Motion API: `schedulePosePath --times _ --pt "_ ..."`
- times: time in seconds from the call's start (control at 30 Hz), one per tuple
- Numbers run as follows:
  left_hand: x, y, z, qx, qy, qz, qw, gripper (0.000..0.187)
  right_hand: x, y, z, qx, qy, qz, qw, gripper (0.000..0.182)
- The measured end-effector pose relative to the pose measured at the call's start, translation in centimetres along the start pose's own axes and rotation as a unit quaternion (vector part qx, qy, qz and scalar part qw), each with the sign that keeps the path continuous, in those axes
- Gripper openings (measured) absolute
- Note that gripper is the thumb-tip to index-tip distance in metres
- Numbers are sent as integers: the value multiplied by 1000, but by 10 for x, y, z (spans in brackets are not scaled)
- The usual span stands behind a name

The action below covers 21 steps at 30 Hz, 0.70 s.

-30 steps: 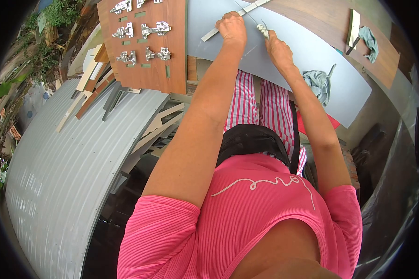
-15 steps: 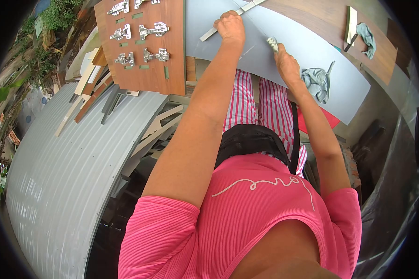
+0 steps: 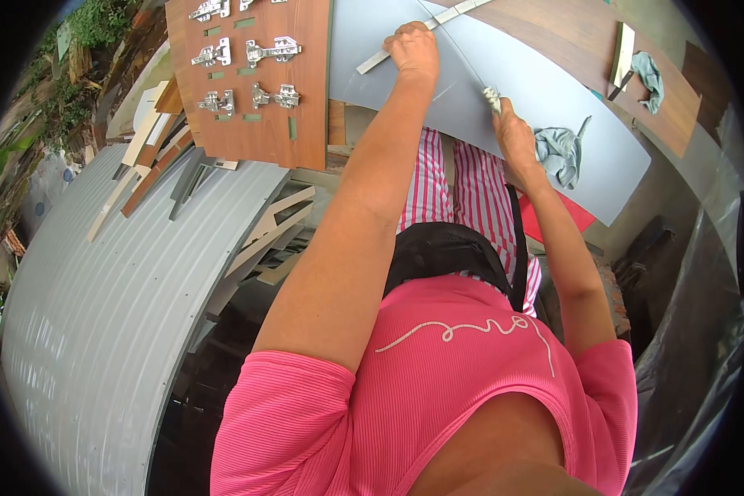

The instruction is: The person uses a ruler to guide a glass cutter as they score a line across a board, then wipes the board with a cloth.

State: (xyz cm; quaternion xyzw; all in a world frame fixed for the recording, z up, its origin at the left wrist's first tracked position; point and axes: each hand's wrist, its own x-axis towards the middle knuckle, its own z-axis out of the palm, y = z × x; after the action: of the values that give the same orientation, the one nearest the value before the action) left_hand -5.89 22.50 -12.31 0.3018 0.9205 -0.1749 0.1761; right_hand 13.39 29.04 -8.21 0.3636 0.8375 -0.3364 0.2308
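Observation:
My left hand [image 3: 413, 50] is closed over a narrow pale strip [image 3: 376, 61] lying slantwise on a grey-blue panel [image 3: 463, 107]. In my right hand [image 3: 515, 136] is a long thin blade-like tool [image 3: 492, 97] with a pale, wrapped-looking handle. Its slender shaft runs up and left from the handle and crosses the strip just right of my left hand. The exact kind of tool cannot be made out. Beside my right hand, a crumpled grey-green cloth [image 3: 560, 153] rests on the panel.
Left of the panel is a brown board [image 3: 260, 128] with several metal hinges [image 3: 274, 50]. Loose strips [image 3: 145, 157] lie on a corrugated metal sheet [image 3: 116, 289]. At the right, a second cloth [image 3: 649, 81] and a short bar [image 3: 622, 56] lie on a wood-grain board [image 3: 554, 33].
My right hand has drawn the tool back toward my body and slightly right. My left hand stays on the strip. The whole view has shifted slightly.

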Motion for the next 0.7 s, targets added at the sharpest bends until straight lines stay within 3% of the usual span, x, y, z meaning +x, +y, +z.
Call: schedulePosePath --times 0.07,0.23,0.3,0.37,0.53,0.7 --pt "-1 0 11 29 56 8 998 22 -4 -1 4 -4 -19 24 1000 24" --pt "-1 0 5 32 49 7 998 20 64 -56 -9 27 26 -29 999 22" --pt "-2 -1 9 26 57 9 998 20 62 -56 -9 32 14 -27 999 22" --pt "4 -1 9 -41 -2 12 999 43 32 -29 -2 26 -1 6 1000 23" --pt "2 0 15 0 3 11 1000 43 1 -10 8 26 -3 31 999 25" --pt "0 -2 13 5 37 28 999 43 66 -54 -6 33 18 -28 999 23"
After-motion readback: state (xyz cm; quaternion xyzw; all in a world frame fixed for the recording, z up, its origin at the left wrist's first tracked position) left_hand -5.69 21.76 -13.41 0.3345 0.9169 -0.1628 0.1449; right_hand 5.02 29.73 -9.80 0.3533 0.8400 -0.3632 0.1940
